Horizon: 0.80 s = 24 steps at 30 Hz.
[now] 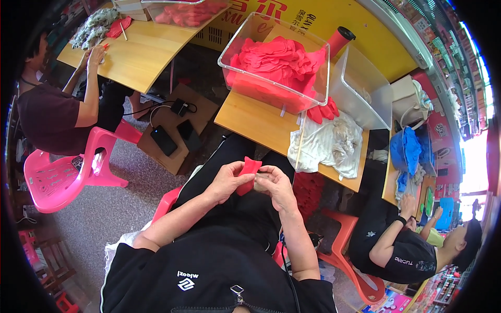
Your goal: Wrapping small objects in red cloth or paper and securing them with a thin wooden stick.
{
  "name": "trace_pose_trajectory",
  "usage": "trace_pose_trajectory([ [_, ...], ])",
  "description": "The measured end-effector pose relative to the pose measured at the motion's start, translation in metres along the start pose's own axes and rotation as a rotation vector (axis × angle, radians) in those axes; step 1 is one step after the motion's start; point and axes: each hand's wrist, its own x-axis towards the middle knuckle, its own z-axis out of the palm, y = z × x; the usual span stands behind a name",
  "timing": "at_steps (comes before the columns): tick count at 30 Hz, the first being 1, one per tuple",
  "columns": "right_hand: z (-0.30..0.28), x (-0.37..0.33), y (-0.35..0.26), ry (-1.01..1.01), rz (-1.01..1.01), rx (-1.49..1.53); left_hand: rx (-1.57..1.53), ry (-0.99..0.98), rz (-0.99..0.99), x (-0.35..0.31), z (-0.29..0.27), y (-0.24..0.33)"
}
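Above my lap I hold a small red fabric piece [249, 168]. My left hand [228, 181] pinches its left edge between thumb and fingers. Closed at its right side, my right hand [276, 187] has its thumb and fingertips together by the cloth. A small greyish-brown patch shows at the right fingertips; I cannot make out what it is. Beyond my hands, a clear plastic bin [237, 86] heaped with similar red pieces [276, 60] stands on the wooden table [250, 117].
A white cloth [318, 141] with a thin stick lies on the table, beside loose red pieces [324, 110] and another clear bin [362, 86]. On the left a person [57, 104] works at a second table [135, 49]; another person [402, 248] sits at right. Two phones [164, 140] lie on cardboard.
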Motion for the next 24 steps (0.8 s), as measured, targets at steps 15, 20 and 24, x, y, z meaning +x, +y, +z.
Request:
trace_pose_trajectory([
  [15, 0.025, 0.008, 0.013, 0.243, -0.401, -0.302, 0.086, 0.084, 0.087, 0.002, 0.013, -0.011],
  [20, 0.013, 0.015, 0.023, 0.288, -0.345, -0.386, -0.040, 0.034, -0.016, 0.008, -0.004, -0.012],
  [24, 0.010, 0.016, 0.029, 0.287, -0.469, -0.457, -0.049, 0.133, 0.047, 0.012, -0.004, -0.009],
])
